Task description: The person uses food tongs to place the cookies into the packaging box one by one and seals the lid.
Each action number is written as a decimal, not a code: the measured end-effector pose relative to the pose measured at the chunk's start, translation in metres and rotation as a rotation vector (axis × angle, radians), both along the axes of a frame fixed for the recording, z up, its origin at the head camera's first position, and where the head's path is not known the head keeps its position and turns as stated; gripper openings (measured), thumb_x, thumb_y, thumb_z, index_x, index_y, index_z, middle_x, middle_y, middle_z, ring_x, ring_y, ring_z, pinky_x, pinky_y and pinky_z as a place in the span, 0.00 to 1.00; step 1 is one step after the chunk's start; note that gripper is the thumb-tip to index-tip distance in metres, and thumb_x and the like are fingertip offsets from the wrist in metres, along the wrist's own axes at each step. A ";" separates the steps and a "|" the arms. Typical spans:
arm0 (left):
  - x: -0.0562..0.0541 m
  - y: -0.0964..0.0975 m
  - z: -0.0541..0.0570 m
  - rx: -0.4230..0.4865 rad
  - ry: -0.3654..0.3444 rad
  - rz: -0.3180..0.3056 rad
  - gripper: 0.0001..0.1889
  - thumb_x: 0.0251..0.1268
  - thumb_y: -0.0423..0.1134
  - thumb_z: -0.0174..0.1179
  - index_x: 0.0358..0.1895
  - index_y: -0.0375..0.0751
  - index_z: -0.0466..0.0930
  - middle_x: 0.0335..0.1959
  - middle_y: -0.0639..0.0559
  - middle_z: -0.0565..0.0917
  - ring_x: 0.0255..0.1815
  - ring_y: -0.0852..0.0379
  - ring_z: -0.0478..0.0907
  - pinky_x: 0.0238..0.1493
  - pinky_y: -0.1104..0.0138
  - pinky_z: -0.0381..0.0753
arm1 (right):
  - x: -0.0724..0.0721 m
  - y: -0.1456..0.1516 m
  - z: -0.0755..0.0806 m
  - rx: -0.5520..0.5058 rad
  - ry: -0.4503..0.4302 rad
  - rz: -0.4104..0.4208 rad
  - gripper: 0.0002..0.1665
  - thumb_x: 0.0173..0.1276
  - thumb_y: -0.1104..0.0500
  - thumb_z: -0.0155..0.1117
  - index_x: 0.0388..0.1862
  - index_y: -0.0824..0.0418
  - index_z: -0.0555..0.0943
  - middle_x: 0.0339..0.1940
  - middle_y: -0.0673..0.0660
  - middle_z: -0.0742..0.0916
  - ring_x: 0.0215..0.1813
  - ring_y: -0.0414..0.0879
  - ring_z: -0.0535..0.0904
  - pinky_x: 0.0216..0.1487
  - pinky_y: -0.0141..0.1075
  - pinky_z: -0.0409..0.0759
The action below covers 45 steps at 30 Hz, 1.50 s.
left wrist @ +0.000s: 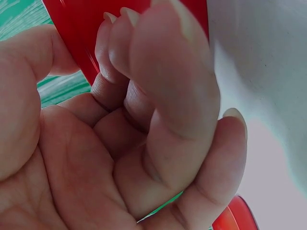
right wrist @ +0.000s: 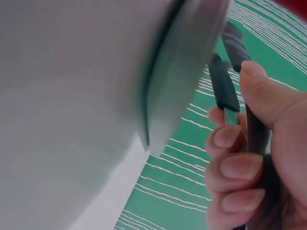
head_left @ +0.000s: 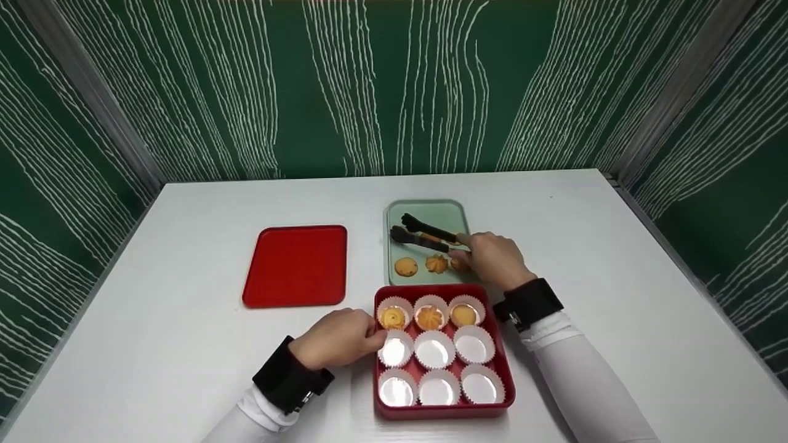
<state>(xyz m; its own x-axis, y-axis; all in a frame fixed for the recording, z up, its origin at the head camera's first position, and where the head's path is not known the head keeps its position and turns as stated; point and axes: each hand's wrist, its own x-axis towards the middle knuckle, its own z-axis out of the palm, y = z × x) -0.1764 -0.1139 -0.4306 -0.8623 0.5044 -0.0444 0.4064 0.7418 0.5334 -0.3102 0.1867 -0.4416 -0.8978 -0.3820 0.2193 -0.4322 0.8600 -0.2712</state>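
My right hand [head_left: 495, 261] grips black-tipped tongs [head_left: 425, 241], their jaws spread over the pale green tray [head_left: 431, 209]. Several cookies lie on that tray, including a round one [head_left: 406, 267] and a ridged one [head_left: 437, 264]; the tongs partly cover others. In the right wrist view, fingers wrap the handle of the tongs [right wrist: 224, 84]. My left hand [head_left: 341, 338] holds the left side of a red box [head_left: 443, 413], thumb at the rim, fingers curled by the outer wall [left wrist: 76, 28]. White paper cups [head_left: 434, 351] fill the box; the far row holds three cookies [head_left: 429, 317].
A flat red tray or lid [head_left: 298, 267] lies on the white table [head_left: 154, 320], left of the green tray. Green panels with white wavy lines [head_left: 394, 92] stand behind and at both sides of the table.
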 end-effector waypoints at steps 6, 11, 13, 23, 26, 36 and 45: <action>0.003 0.001 0.001 0.005 -0.027 0.000 0.27 0.74 0.40 0.59 0.12 0.50 0.63 0.11 0.62 0.60 0.17 0.62 0.60 0.23 0.67 0.58 | 0.005 0.012 0.006 0.025 0.008 -0.002 0.17 0.75 0.51 0.72 0.52 0.63 0.90 0.36 0.63 0.91 0.37 0.58 0.87 0.36 0.56 0.82; 0.004 0.001 0.001 0.003 -0.039 0.002 0.27 0.75 0.41 0.60 0.12 0.50 0.64 0.11 0.61 0.61 0.17 0.62 0.61 0.24 0.67 0.59 | 0.007 0.020 0.012 0.046 0.011 0.027 0.17 0.75 0.51 0.72 0.51 0.63 0.90 0.35 0.64 0.91 0.33 0.56 0.85 0.31 0.53 0.81; 0.003 0.000 0.002 0.001 -0.045 0.006 0.27 0.75 0.41 0.60 0.12 0.50 0.64 0.11 0.61 0.61 0.17 0.61 0.62 0.24 0.67 0.60 | 0.007 0.022 0.016 0.049 0.021 0.036 0.17 0.74 0.51 0.73 0.49 0.63 0.90 0.34 0.63 0.91 0.32 0.55 0.85 0.31 0.53 0.81; 0.001 0.000 0.003 -0.010 -0.049 0.008 0.27 0.75 0.41 0.58 0.12 0.50 0.63 0.11 0.60 0.61 0.18 0.61 0.61 0.25 0.67 0.60 | 0.009 0.024 0.025 0.053 0.009 0.036 0.17 0.73 0.50 0.74 0.46 0.64 0.90 0.32 0.61 0.90 0.30 0.53 0.80 0.30 0.48 0.77; 0.000 -0.001 0.002 -0.013 -0.056 0.004 0.27 0.76 0.42 0.57 0.12 0.50 0.63 0.11 0.61 0.62 0.18 0.61 0.62 0.25 0.67 0.61 | 0.010 0.025 0.026 0.062 0.017 0.033 0.17 0.73 0.50 0.74 0.46 0.63 0.90 0.31 0.60 0.90 0.30 0.53 0.80 0.30 0.50 0.77; -0.010 -0.010 0.000 0.082 -0.250 -0.006 0.29 0.85 0.44 0.50 0.16 0.44 0.78 0.12 0.58 0.73 0.14 0.61 0.68 0.22 0.67 0.68 | 0.027 0.032 0.045 0.043 0.030 0.067 0.11 0.75 0.50 0.72 0.41 0.57 0.88 0.28 0.55 0.88 0.29 0.51 0.80 0.29 0.50 0.76; -0.012 -0.011 -0.001 0.156 -0.251 0.023 0.23 0.83 0.40 0.54 0.20 0.42 0.78 0.13 0.58 0.72 0.14 0.61 0.69 0.23 0.68 0.70 | 0.072 0.042 0.073 0.064 0.005 0.125 0.14 0.75 0.50 0.73 0.53 0.55 0.90 0.20 0.45 0.75 0.27 0.43 0.70 0.27 0.40 0.67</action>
<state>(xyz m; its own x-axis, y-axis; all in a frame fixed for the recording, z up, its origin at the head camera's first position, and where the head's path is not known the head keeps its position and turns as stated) -0.1889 -0.1254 -0.4313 -0.8458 0.5019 -0.1809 0.2314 0.6506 0.7233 -0.2381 0.2288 -0.3682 -0.8412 -0.5042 0.1954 -0.5383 0.8150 -0.2145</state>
